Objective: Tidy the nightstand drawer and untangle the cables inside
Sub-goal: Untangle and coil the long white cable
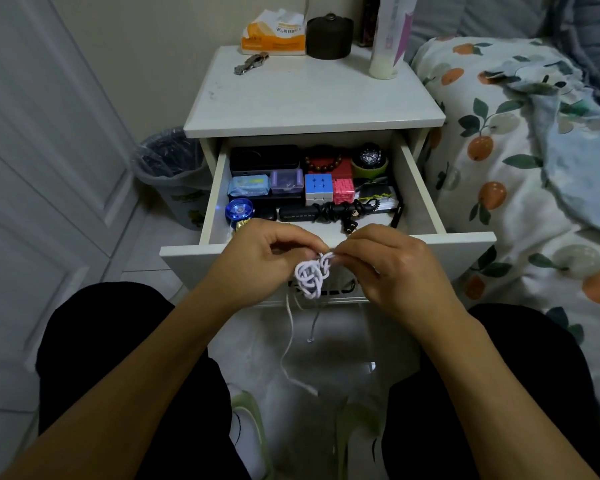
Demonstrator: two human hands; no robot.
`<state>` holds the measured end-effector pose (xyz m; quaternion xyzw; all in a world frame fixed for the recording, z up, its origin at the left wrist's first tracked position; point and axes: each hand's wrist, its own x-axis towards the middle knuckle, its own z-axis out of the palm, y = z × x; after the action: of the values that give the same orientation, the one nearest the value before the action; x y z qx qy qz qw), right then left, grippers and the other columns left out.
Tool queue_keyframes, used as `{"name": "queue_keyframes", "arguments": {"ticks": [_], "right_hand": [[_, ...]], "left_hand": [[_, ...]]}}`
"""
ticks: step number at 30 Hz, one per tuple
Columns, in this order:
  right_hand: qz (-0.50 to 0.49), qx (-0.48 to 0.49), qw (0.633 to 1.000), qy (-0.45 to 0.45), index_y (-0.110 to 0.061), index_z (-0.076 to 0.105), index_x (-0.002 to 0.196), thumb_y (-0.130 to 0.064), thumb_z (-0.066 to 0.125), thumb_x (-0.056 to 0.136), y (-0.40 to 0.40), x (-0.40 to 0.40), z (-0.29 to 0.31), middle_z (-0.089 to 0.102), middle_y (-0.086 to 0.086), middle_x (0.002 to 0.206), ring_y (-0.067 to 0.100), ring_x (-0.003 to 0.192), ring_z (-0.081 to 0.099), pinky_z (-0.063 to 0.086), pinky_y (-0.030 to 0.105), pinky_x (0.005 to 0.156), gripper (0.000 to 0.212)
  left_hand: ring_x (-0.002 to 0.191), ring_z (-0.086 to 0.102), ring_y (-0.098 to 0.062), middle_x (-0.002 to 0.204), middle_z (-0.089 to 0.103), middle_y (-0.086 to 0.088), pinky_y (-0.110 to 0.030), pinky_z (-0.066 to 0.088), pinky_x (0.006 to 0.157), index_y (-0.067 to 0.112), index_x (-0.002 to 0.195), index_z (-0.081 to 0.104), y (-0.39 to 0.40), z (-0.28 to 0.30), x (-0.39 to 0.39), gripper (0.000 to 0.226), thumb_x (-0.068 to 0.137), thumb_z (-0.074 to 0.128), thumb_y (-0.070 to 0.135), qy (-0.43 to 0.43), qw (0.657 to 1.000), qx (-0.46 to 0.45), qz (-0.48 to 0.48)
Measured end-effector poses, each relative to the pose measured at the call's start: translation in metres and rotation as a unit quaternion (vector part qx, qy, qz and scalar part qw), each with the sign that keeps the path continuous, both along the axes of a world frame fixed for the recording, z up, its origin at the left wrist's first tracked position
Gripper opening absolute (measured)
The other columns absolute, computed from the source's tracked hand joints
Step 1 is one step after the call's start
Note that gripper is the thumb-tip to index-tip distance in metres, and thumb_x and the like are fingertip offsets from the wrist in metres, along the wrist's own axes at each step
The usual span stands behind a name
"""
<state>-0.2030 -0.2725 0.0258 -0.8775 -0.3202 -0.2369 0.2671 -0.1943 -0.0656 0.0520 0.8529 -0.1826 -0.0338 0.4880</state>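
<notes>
A tangled white cable (311, 275) hangs in front of the open nightstand drawer (465, 242), with two loose ends trailing down toward the floor. My left hand (257, 261) pinches the knot from the left and my right hand (392, 268) pinches it at its upper right. Inside the drawer lie a black bundled cable with a plug (333, 213), a puzzle cube (318, 188), a pink maze cube (343, 190), a blue yo-yo (239, 210), a bead bracelet (326, 164) and small boxes.
On the nightstand top (312, 98) stand a tissue pack (274, 32), a dark round jar (329, 38), a white bottle (390, 36) and a watch (252, 63). A lined bin (170, 171) sits left; the bed (520, 168) is right. My knees flank the floor space.
</notes>
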Motion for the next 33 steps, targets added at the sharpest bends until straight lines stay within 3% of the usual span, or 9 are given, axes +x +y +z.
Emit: {"name": "queue_keyframes", "arguments": {"ticks": [5,11,17,20,24,26,29,30,33], "right_hand": [[-0.027,0.016,0.999,0.008,-0.004,0.076,0.088,-0.007,0.07,0.086,0.001,-0.002,0.001,0.069,0.01,0.081,0.03,0.067,0.065,0.053,0.042,0.054,0.007],[-0.043,-0.013,0.999,0.006,-0.002,0.074,0.079,-0.002,0.064,0.083,0.005,-0.003,0.002,0.065,0.012,0.073,0.033,0.062,0.06,0.05,0.041,0.049,0.011],[-0.042,-0.017,0.999,-0.003,-0.002,0.073,0.078,0.001,0.07,0.08,0.01,0.001,-0.003,0.065,0.012,0.073,0.033,0.061,0.06,0.05,0.042,0.048,0.005],[-0.024,0.01,1.0,-0.005,-0.004,0.076,0.082,0.001,0.073,0.08,0.012,0.0,-0.005,0.068,0.011,0.075,0.03,0.063,0.064,0.052,0.041,0.052,0.005],[-0.047,0.132,0.989,0.046,-0.008,0.077,0.081,-0.01,0.075,0.084,0.01,0.0,-0.001,0.07,0.003,0.072,0.018,0.065,0.064,0.051,0.032,0.062,0.004],[-0.074,0.239,0.96,0.128,-0.012,0.076,0.081,-0.011,0.072,0.086,0.01,-0.001,0.0,0.07,-0.001,0.071,0.014,0.065,0.065,0.054,0.032,0.064,0.006],[-0.06,0.424,0.862,0.27,-0.016,0.071,0.083,-0.004,0.067,0.089,0.016,-0.001,0.0,0.07,0.005,0.073,0.014,0.065,0.067,0.057,0.027,0.066,0.014],[-0.064,0.42,0.862,0.278,-0.016,0.069,0.085,-0.005,0.065,0.091,0.017,0.0,-0.001,0.07,0.003,0.073,0.013,0.065,0.067,0.056,0.025,0.065,0.014],[-0.075,0.205,0.963,0.157,-0.013,0.068,0.094,-0.014,0.064,0.094,0.013,0.001,-0.004,0.067,-0.003,0.084,0.008,0.07,0.063,0.054,0.027,0.066,0.004]], "left_hand": [[0.077,0.068,0.0,0.081,0.073,0.011,-0.012,0.052,0.069,0.017,0.089,0.076,-0.002,0.001,0.0,0.006,0.085,0.072,0.019,-0.033,0.998,0.038,0.028],[0.063,0.07,-0.011,0.073,0.074,0.0,-0.023,0.058,0.059,0.015,0.084,0.073,-0.009,0.005,0.002,0.054,0.072,0.059,0.066,0.142,0.988,0.003,0.058],[0.074,0.073,-0.009,0.076,0.075,0.003,-0.027,0.06,0.066,0.015,0.093,0.069,-0.008,0.003,0.006,0.032,0.078,0.077,0.043,0.233,0.97,0.0,0.069],[0.06,0.065,0.0,0.057,0.065,0.014,-0.022,0.051,0.064,0.015,0.095,0.066,-0.012,-0.002,0.003,0.017,0.082,0.077,0.02,0.194,0.979,0.03,0.052],[0.067,0.068,0.0,0.069,0.07,0.014,-0.011,0.049,0.061,0.022,0.091,0.068,-0.013,-0.006,-0.001,0.013,0.083,0.077,0.017,0.117,0.992,0.004,0.053],[0.07,0.07,-0.003,0.073,0.073,0.012,-0.011,0.05,0.061,0.023,0.091,0.068,-0.011,-0.005,0.0,0.012,0.084,0.076,0.018,0.091,0.994,-0.014,0.062],[0.065,0.069,-0.007,0.074,0.074,0.006,-0.018,0.053,0.058,0.02,0.093,0.066,-0.015,-0.007,-0.001,0.011,0.086,0.074,0.023,0.057,0.995,-0.025,0.084],[0.063,0.068,-0.007,0.073,0.073,0.004,-0.02,0.054,0.058,0.019,0.093,0.066,-0.017,-0.008,-0.001,0.011,0.087,0.073,0.023,0.043,0.995,-0.02,0.091],[0.061,0.064,-0.015,0.07,0.068,0.0,-0.028,0.053,0.058,0.017,0.087,0.067,-0.017,-0.011,-0.001,0.007,0.087,0.072,0.02,0.033,0.996,0.001,0.086]]}}
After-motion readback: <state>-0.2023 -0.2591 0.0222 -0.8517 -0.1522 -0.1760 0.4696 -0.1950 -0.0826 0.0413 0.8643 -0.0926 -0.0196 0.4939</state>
